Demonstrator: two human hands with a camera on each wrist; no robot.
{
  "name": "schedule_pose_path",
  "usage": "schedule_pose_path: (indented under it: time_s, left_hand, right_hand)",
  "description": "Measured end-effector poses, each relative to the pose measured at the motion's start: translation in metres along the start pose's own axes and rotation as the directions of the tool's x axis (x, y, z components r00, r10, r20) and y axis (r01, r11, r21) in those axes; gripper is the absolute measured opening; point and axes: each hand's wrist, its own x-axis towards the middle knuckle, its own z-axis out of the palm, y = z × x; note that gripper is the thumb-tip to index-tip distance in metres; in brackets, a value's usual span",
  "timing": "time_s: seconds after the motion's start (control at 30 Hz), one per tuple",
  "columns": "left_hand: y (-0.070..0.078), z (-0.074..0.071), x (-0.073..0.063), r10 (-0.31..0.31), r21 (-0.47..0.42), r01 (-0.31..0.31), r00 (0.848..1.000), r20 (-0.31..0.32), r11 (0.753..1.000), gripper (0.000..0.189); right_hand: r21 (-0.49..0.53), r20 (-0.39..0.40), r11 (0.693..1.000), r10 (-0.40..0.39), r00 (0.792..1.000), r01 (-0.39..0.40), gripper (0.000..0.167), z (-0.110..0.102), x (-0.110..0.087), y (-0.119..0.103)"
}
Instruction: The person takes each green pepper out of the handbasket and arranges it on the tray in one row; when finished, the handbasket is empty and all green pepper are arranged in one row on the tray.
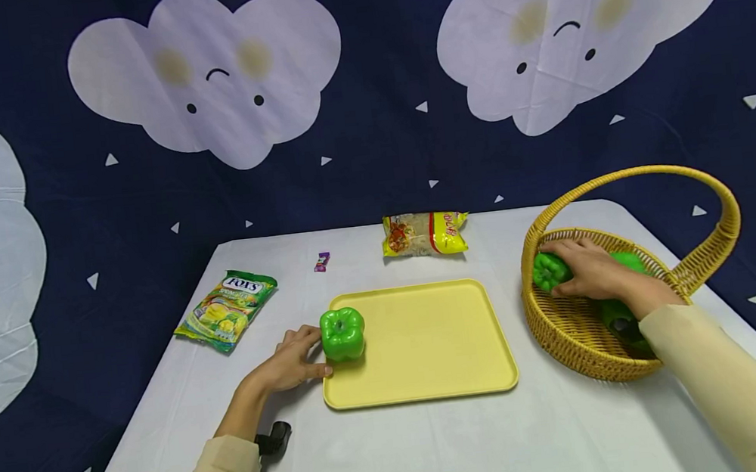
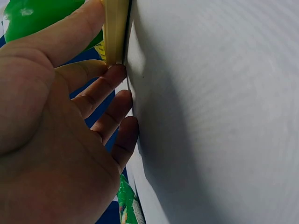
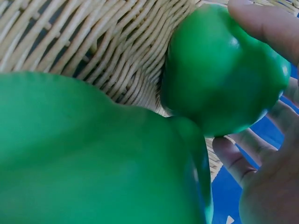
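Observation:
A green bell pepper (image 1: 342, 333) sits upright on the left end of a yellow tray (image 1: 429, 345). My left hand (image 1: 293, 360) is at the tray's left edge beside that pepper, its thumb and fingertips touching the rim in the left wrist view. Inside a wicker basket (image 1: 568, 335) on the right, my right hand (image 1: 589, 269) grips another green bell pepper (image 3: 224, 74), thumb on one side and fingers on the other. More green peppers (image 3: 93, 154) lie in the basket, partly hidden by my right forearm.
A green candy bag (image 1: 228, 310) lies left of the tray. Behind the tray are a small purple wrapped candy (image 1: 322, 262) and a yellow-ended snack packet (image 1: 426, 234). The basket's tall handle (image 1: 645, 170) arches above my right wrist. A dark cloud-patterned cloth hangs behind the table.

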Motion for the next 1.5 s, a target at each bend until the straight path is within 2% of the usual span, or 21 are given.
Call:
schedule_pose_path:
  time_s: [0.43,0.77,0.97,1.5]
  left_hand:
    - [0.0003,0.0001,-0.0001,0.008,0.000,-0.008,1.000,0.000,1.000,0.072]
    - [-0.0007,0.0006,0.0001,0.002,0.002,-0.002,1.000,-0.003,1.000,0.072]
    - [-0.0009,0.0004,0.0002,0.009,0.007,-0.009,1.000,-0.004,1.000,0.072]
    - [0.0008,-0.0005,-0.0012,0.011,0.004,-0.011,1.000,-0.002,1.000,0.072]
  right_hand:
    - [-0.024,0.043,1.000,-0.005,0.999,0.006,0.084,0.0033,0.0017,-0.0017]
    - [-0.013,0.040,1.000,-0.022,0.999,0.023,0.081,0.0033,0.0021,0.0000]
    - [0.003,0.025,0.999,-0.038,0.999,0.038,0.077,0.0014,0.0015,0.0005]
    - [0.099,-0.039,0.995,-0.007,0.999,0.010,0.079,-0.0019,0.0024,0.0001]
